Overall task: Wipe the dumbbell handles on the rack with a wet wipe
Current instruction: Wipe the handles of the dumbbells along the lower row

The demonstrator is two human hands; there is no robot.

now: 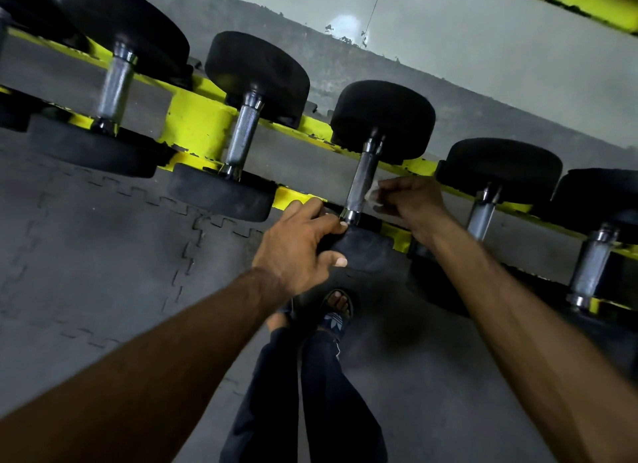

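Nearest to us, below the centre dumbbell [383, 117], we note dark trousers [293, 393] and a sandalled foot [336, 312] on the grey floor mat [103, 255]. The left hand [297, 245] grips this dumbbell's near rubber head [366, 248], fingers curled over its top edge and thumb on its face. The right hand [412, 200] has its fingers curled tight on the wet wipe [373, 196], which is held against the right side of the dumbbell's knurled handle [360, 179], toward its near end. The dumbbell lies across the yellow rack [198, 124]. More dumbbells sit on both sides of it: left [241, 131], right [483, 214]. Beyond it is a grey wall [483, 65].
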